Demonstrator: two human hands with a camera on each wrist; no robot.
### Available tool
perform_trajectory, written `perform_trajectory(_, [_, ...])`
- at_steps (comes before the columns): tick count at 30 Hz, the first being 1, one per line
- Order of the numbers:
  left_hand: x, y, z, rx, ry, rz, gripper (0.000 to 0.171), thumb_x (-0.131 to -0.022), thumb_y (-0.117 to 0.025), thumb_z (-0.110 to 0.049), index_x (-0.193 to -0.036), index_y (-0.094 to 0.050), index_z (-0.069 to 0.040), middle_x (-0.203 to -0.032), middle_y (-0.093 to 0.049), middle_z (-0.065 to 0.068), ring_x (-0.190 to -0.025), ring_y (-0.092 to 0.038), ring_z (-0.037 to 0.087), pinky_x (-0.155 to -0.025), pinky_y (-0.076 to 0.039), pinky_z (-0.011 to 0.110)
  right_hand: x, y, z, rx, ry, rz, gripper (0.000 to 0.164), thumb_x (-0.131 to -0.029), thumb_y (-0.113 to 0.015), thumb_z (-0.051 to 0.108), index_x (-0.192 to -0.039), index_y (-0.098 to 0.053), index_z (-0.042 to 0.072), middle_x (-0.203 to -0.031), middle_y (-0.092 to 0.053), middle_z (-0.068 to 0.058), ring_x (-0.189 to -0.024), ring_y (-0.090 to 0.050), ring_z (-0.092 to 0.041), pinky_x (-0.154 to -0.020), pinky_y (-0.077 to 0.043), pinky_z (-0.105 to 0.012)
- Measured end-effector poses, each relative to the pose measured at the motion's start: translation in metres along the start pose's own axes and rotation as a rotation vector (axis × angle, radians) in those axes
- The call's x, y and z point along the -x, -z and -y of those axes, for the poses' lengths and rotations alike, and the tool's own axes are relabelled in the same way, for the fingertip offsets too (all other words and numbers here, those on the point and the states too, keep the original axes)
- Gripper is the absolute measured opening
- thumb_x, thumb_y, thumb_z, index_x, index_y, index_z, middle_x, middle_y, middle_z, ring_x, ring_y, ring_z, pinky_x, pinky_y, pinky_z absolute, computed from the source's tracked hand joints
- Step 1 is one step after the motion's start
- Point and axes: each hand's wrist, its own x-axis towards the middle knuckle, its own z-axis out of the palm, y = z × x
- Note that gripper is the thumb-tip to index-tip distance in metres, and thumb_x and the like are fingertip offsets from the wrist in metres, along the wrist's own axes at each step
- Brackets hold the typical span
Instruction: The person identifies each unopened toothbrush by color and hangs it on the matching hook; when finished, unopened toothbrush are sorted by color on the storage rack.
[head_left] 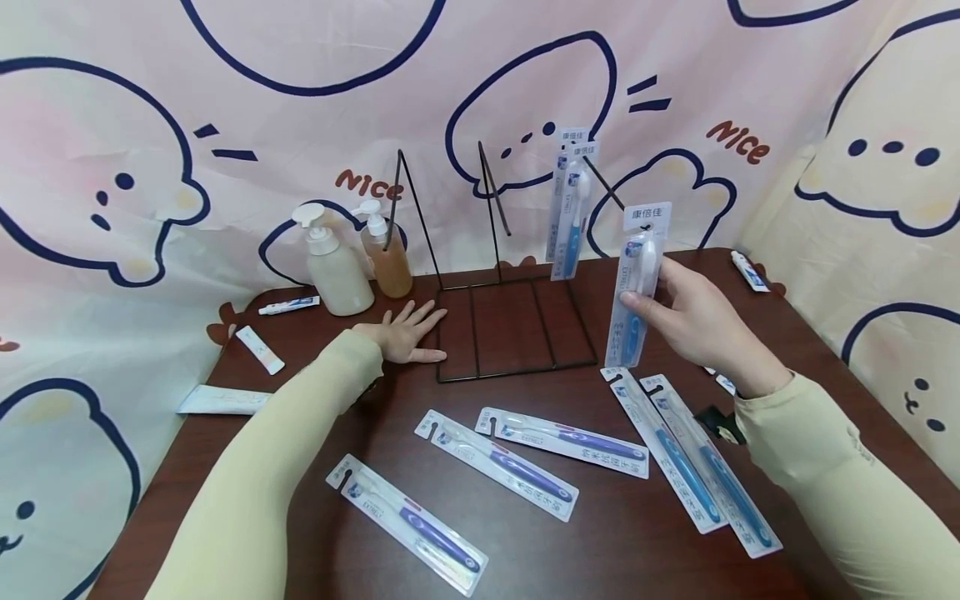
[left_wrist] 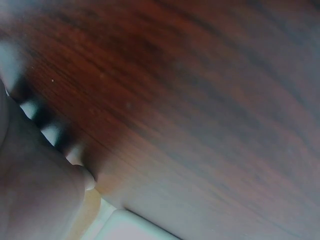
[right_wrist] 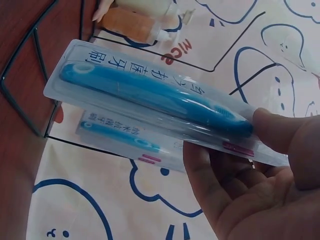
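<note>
My right hand (head_left: 693,312) pinches a blue toothbrush in a clear blister pack (head_left: 636,287), held upright beside the tip of the black wire rack's (head_left: 517,371) right-hand prong. In the right wrist view, the thumb (right_wrist: 280,131) lies on one face of the pack and the fingers are behind it. Two more packed blue toothbrushes (head_left: 572,221) hang farther back on that prong. My left hand (head_left: 407,333) lies palm down with fingers spread on the table, fingertips at the rack's left base wire. The left wrist view shows mostly blurred wood.
Several packed purple toothbrushes (head_left: 502,465) lie in front of the rack, with two blue packs (head_left: 667,450) to their right. A white pump bottle (head_left: 337,275) and an amber pump bottle (head_left: 390,262) stand back left. Small toothpaste tubes (head_left: 288,306) lie around the table's (head_left: 570,558) sides.
</note>
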Motion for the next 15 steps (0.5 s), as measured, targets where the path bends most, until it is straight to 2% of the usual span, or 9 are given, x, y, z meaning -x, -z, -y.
perform_trajectory(8, [0.000,0.002,-0.002,0.000,0.004,0.002,0.090,-0.082,-0.037,-0.072,-0.148,0.003,-0.027,-0.153,0.010,0.005,-0.137,0.006,0.037,-0.101,-0.004,0.063,-0.019,-0.004,-0.009,-0.028,-0.019,-0.001,0.055,-0.092,-0.054,0.036,-0.137,-0.040,0.009,-0.127,-0.050,-0.016,-0.105,-0.055,-0.031,-0.082,-0.043,-0.055])
perform_trajectory(15, [0.000,0.000,0.000,-0.001,0.002,-0.005,0.091,-0.081,-0.035,-0.074,-0.148,0.004,-0.026,-0.153,0.010,0.005,-0.136,0.007,0.037,-0.100,-0.004,0.064,-0.036,-0.009,-0.011,-0.027,-0.030,0.020,0.056,-0.091,-0.053,0.040,-0.137,-0.040,0.009,-0.125,-0.051,-0.014,-0.105,-0.055,-0.028,-0.082,-0.044,-0.053])
